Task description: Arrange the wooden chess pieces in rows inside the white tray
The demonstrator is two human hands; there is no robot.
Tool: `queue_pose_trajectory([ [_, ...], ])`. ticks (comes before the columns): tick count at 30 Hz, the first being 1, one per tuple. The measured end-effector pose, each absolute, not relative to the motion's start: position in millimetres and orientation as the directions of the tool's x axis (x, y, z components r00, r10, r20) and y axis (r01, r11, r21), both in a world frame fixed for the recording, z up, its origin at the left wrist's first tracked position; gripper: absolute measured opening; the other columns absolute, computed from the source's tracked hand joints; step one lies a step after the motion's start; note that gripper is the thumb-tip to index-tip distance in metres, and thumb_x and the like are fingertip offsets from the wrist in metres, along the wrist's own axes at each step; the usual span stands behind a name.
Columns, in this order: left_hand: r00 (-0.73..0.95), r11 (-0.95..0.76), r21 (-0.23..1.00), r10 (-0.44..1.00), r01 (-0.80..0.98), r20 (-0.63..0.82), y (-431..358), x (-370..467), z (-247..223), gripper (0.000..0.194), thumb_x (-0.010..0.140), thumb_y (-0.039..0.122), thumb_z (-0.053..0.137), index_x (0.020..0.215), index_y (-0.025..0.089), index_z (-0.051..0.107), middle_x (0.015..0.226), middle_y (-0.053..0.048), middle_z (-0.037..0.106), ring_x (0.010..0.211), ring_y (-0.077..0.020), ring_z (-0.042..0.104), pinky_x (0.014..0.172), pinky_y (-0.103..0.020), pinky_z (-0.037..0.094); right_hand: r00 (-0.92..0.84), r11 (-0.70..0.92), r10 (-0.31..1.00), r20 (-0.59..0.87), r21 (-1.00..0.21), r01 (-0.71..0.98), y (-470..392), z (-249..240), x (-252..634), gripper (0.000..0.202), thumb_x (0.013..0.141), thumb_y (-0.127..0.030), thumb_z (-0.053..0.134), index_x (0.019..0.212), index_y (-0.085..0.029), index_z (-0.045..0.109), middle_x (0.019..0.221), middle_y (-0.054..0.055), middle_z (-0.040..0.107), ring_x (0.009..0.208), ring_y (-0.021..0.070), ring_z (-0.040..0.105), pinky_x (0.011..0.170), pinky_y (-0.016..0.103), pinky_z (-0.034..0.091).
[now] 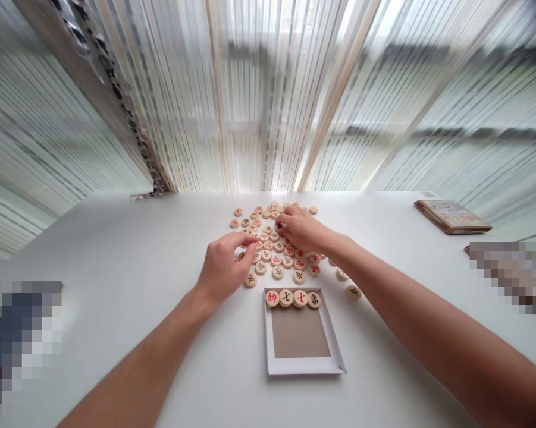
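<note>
A loose cluster of round wooden Chinese chess pieces, marked in red or black characters, lies on the white table. My left hand is at the cluster's left side, thumb and forefinger apart beside the pieces. At the far part of the cluster, my right hand has its fingertips closed around a black-marked chess piece; the fingers partly hide it. Nearer to me stands a shallow open box with a row of several chess pieces along its far wall.
A flat decorated box lies at the far right of the table. Blurred-out objects are at the left and right edges. Some stray pieces lie by my right forearm. A string curtain hangs behind the table.
</note>
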State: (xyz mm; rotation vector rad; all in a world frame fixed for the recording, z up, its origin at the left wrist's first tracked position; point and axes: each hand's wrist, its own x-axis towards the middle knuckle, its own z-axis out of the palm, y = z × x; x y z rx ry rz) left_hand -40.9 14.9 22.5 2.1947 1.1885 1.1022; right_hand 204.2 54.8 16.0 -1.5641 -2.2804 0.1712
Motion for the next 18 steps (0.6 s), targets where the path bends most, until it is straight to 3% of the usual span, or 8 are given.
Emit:
queue_pose_trajectory([
  [4,0.322,-0.549,0.674,0.836,0.494,0.445,14,-40,24,0.021,0.094,0.023,0.063,0.099,0.017,0.083,0.101,-0.007,0.085,0.095,-0.024,0.078,0.078,-0.031,0.061,-0.258,0.353,0.925,0.279,-0.378,0.856,39,26,205,0.014,0.103,-0.017,0.056,0.111,-0.015,0.067,0.11,0.017,0.07,0.107,0.0326,0.061,0.095,0.047,0.048],
  [10,0.347,-0.519,0.736,0.851,0.436,0.395,2,-34,27,0.018,0.095,0.027,0.066,0.1,0.02,0.083,0.101,-0.004,0.085,0.092,-0.0206,0.079,0.08,-0.029,0.062,-0.229,0.347,0.936,0.267,-0.602,0.719,-31,33,206,0.02,0.107,-0.035,0.057,0.12,-0.021,0.062,0.086,0.003,0.071,0.073,0.0191,0.065,0.07,0.033,0.054],
  [12,0.371,-0.509,0.762,0.851,0.4,0.373,-5,-31,29,0.018,0.095,0.028,0.067,0.101,0.02,0.083,0.101,-0.003,0.085,0.092,-0.0202,0.079,0.08,-0.029,0.062,-0.18,0.278,0.959,0.219,-0.846,0.454,-53,29,203,0.024,0.103,-0.041,0.066,0.116,-0.021,0.066,0.089,0.004,0.072,0.077,0.0198,0.067,0.069,0.033,0.056],
  [13,0.388,-0.509,0.773,0.845,0.378,0.367,-8,-29,29,0.018,0.096,0.028,0.068,0.101,0.02,0.083,0.1,-0.003,0.085,0.092,-0.0201,0.079,0.081,-0.03,0.062,-0.157,0.242,0.967,0.198,-0.906,0.346,-60,27,201,0.027,0.1,-0.043,0.07,0.115,-0.021,0.068,0.09,0.005,0.073,0.08,0.0203,0.068,0.071,0.034,0.057],
  [18,0.455,-0.479,0.836,0.828,0.269,0.328,-23,-21,33,0.017,0.096,0.031,0.072,0.102,0.021,0.083,0.098,-0.004,0.085,0.09,-0.0205,0.079,0.083,-0.031,0.061,-0.038,0.138,0.989,0.14,-0.99,-0.034,-74,25,189,0.04,0.078,-0.04,0.096,0.104,-0.02,0.073,0.084,0.003,0.074,0.077,0.0183,0.07,0.069,0.032,0.062],
])
